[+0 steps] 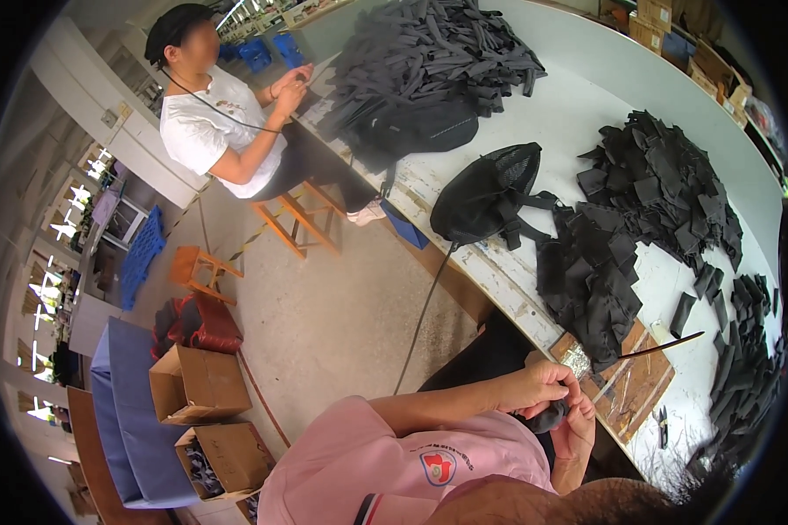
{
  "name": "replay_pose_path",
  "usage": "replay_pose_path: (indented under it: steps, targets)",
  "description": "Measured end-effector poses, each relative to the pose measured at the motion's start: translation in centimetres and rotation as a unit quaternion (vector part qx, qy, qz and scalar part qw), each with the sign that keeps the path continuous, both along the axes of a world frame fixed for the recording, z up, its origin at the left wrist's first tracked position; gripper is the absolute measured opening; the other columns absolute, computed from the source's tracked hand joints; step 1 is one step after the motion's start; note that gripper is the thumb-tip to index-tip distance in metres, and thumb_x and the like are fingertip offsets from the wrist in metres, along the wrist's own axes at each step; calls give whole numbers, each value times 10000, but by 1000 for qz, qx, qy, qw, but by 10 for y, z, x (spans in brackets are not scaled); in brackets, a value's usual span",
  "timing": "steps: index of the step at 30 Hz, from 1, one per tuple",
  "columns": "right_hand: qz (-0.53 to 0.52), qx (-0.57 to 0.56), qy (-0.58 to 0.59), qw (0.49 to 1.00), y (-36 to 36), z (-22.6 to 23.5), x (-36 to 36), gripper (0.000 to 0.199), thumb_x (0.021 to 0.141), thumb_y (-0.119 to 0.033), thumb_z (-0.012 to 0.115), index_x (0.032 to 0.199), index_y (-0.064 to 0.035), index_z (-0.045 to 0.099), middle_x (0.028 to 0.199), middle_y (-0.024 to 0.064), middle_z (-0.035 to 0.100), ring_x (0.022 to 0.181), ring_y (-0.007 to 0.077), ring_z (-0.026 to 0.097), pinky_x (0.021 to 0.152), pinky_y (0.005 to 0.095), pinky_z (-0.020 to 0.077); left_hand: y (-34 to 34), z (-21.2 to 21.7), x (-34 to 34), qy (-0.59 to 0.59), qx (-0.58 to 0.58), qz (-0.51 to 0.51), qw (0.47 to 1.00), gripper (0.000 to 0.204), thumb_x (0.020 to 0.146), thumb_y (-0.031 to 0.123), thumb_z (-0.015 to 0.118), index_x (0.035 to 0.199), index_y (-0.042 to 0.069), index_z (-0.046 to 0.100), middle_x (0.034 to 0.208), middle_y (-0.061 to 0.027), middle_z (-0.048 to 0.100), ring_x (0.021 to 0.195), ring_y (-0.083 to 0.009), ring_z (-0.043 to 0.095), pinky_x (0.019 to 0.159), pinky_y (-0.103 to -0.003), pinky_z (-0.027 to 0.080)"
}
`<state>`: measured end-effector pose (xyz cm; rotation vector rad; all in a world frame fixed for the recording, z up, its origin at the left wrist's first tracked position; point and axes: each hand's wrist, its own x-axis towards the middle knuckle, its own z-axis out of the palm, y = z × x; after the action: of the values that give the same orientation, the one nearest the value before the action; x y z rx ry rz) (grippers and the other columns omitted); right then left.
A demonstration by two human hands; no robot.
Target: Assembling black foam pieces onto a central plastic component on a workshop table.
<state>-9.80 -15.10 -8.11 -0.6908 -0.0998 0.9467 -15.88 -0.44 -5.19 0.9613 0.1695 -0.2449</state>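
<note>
a small dark grey cloth piece sits between the two bare hands at the lower centre-right of the frame, bunched just below the left hand's curled fingers and beside the right hand. the left hand has its fingers bent and drawn together, pinching the cloth; the right hand is bent up close against it, fingertips meeting the left's, though whether it pinches too i cannot tell. just above the hands, a worn wooden board lies on the white table, with a heap of black fabric pieces reaching over its upper end and small snips to its lower right. a black mesh-panelled bag rests at the table's edge, above centre. at upper left, a co-worker in a white t-shirt sits on a wooden stool.
</note>
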Motion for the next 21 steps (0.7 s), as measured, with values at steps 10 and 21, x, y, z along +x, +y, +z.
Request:
replay_pose_path:
  steps: [10,21]
  targets:
    - [4,-28,-19,999,-4,-3,0,218,739,-191,659,804,-16,546,656,48,571,504,111,520,455,194,418,-3,-5,-1,-20,37,2,999,86,825,33,447,850,16,528,592,13,483,354,-15,348,331,-157,261]
    - [78,-20,-18,997,4,-5,-4,209,740,-209,660,809,-49,543,669,23,550,531,89,503,464,176,397,7,-10,-4,24,-45,24,998,88,801,43,481,866,-1,521,630,-14,542,339,-15,348,299,-158,246]
